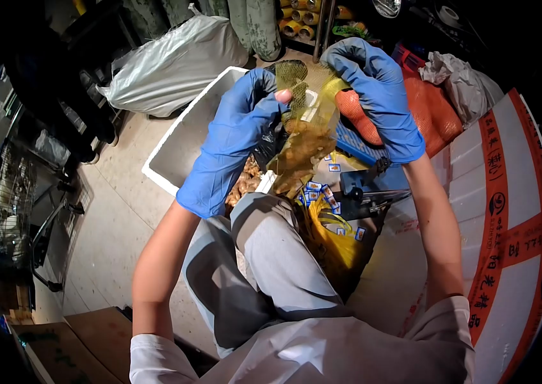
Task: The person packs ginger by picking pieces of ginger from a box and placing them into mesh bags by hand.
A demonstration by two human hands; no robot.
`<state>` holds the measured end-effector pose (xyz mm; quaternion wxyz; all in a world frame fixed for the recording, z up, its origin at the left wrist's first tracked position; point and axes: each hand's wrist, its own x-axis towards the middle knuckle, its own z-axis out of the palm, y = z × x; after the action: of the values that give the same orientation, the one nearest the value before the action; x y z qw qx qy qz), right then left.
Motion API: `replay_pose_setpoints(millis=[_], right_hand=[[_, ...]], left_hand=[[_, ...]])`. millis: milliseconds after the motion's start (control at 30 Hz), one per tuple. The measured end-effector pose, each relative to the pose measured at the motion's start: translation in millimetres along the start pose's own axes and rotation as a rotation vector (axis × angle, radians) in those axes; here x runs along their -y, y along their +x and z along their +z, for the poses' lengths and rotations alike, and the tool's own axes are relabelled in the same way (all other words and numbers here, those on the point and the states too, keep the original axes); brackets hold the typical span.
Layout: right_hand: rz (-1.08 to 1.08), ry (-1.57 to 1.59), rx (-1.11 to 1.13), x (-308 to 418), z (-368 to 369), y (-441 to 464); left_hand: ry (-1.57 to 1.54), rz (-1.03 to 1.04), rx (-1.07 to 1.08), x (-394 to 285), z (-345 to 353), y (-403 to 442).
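A yellow mesh bag [308, 96] is stretched between my two hands, above my knees. My left hand [240, 118], in a blue glove with a bare fingertip showing, pinches the bag's left side near the top. On the other side, my gloved right hand [373, 93] grips a gathered yellow end of the mesh. Brownish lumps [303, 150] show through the lower part of the net; their kind is unclear. Under my left wrist, small brown pieces [245, 182] lie beside the white foam box [181, 137]. Below the bag are small blue-and-white labels [315, 190] and yellow netting [328, 240].
A blue plastic basket [357, 144] and a dark device [373, 185] stand right of the bag. Red mesh sacks [434, 115] lie behind my right hand. A large printed white carton [463, 211] fills the right side. A white wrapped bundle [175, 61] and another person's legs [59, 96] are at back left.
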<state>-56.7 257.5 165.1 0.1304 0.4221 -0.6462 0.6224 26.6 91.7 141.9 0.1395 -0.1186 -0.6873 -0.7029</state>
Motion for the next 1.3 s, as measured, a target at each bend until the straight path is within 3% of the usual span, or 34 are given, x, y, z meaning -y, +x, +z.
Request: replay_pose_setpoints(millis=[100,167,200,233,267,300,333,433,467,567,633,700,767,833,900,933,1033,1100,1133,1200,1233,1300], right_hand=[[0.061,0.045,-0.003,-1,-3,0],[0.030,0.114,-0.028,-3,-3,2],[0.024,0.103,0.010,0,-5,1],[0.018,0.093,0.056,2,-5,0],[0.017,0.095,0.060,1,-6,-1],[0.077,0.328,0.016,-2,-8,-3],[0.136,0.560,-0.035,-6,-8,-5],[0.204,0.752,0.210,-30,11,-34],[0.307,0.698,0.230,-31,24,-43],[0.438,0.687,0.390,-7,38,-67],[0.805,0.592,0.382,25,42,-62],[0.586,0.488,0.276,3,59,-70],[0.727,0.570,0.159,8,54,-70],[0.709,0.481,0.171,0,54,-73],[0.533,0.112,0.043,-9,57,-80],[0.453,0.143,-0.023,-1,58,-80],[0.345,-0.117,0.043,-24,48,-90],[0.269,-0.231,0.029,-22,43,-98],[0.216,-0.289,0.032,-22,41,-103],[0.144,-0.449,0.012,-22,38,-115],[0.155,-0.443,0.017,-28,37,-121],[0.152,-0.464,0.033,-39,37,-131]], left_hand=[[-0.084,-0.048,0.071,-17,8,-1],[-0.015,0.073,0.075,-21,12,0],[0.083,0.100,0.175,-23,11,-2],[0.142,0.288,0.172,-19,11,0],[-0.014,0.252,0.035,-20,9,-2],[-0.166,0.217,-0.097,-25,7,-4],[-0.114,0.149,-0.122,-34,3,-8],[-0.169,0.089,-0.243,-38,17,-21],[-0.121,0.166,-0.041,-35,9,-19],[-0.020,0.084,0.058,-49,12,-16],[0.067,0.140,0.062,-45,13,-12],[0.156,0.200,0.061,-47,12,-11],[0.103,0.149,-0.049,-52,8,-14],[0.219,0.166,-0.081,-46,4,-15],[0.045,0.155,-0.134,-44,6,-18],[-0.031,0.160,-0.197,-44,4,-16],[-0.185,0.259,-0.211,-41,-21,-5],[0.045,0.436,-0.109,-43,-27,4],[0.161,0.580,0.014,-42,-23,8],[0.538,0.670,0.303,-48,-16,7],[0.795,0.609,0.470,-55,-11,3],[1.181,0.601,0.555,-53,5,-2]])
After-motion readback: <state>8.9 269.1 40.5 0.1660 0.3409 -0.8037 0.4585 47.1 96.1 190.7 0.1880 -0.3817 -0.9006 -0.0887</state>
